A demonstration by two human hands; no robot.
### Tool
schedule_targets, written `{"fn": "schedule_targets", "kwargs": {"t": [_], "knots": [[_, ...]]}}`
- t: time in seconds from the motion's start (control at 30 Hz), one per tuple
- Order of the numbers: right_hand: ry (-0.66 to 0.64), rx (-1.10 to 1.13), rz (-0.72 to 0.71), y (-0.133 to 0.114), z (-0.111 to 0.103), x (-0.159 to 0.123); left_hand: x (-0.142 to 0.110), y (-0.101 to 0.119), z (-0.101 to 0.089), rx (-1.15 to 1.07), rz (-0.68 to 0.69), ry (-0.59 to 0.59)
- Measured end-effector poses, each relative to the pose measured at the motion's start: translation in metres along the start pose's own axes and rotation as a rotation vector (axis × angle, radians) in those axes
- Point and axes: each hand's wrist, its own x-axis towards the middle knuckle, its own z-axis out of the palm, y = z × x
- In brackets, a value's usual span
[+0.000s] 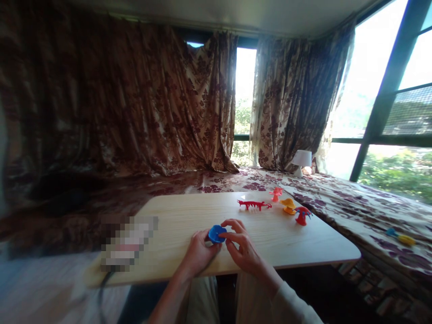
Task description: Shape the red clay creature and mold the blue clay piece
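Just above the near part of the table, my left hand [201, 254] grips a small blue cup-shaped piece [216, 233], with the fingers around its left side and underside. The hollow of the piece faces up toward me. From the right, my right hand [242, 247] has curled fingers on the rim and inside of the same piece. Beyond my hands lies a long red spiky plastic piece [254, 205]. To its right stand a pink-red mushroom-shaped toy [276, 194], a yellow one [288, 206] and a red one with a blue-patterned top [303, 216].
The pale wooden table [175, 211] has rounded corners. On its left lies a blurred-out flat object [130, 243] with a dark cable [101, 292]. Flowered cloth surrounds the table, bearing a white lamp [301, 161] and a blue-and-yellow toy [401, 237].
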Motion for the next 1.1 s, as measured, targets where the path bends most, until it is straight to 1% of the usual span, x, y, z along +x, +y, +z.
{"fn": "schedule_targets", "kwargs": {"t": [0.1, 0.27, 0.33, 0.63, 1.1], "knots": [[-0.015, -0.003, -0.005, -0.0012, 0.0002, 0.0005, 0.0000, -0.0005, 0.0000, 0.023, 0.006, 0.001], [0.062, 0.002, 0.030, 0.0043, 0.0033, 0.0001, 0.0001, -0.0010, 0.0001, 0.085, 0.025, -0.009], [0.070, -0.001, 0.032, 0.0064, 0.0050, 0.0000, 0.0001, -0.0010, 0.0002, 0.115, 0.034, -0.011], [0.037, -0.025, 0.042, 0.0062, 0.0078, 0.0020, -0.0015, -0.0002, 0.0008, 0.225, 0.067, -0.044], [0.039, -0.028, 0.110, 0.0047, 0.0060, 0.0029, -0.0004, -0.0042, 0.0008, 0.243, 0.067, -0.046]]}}
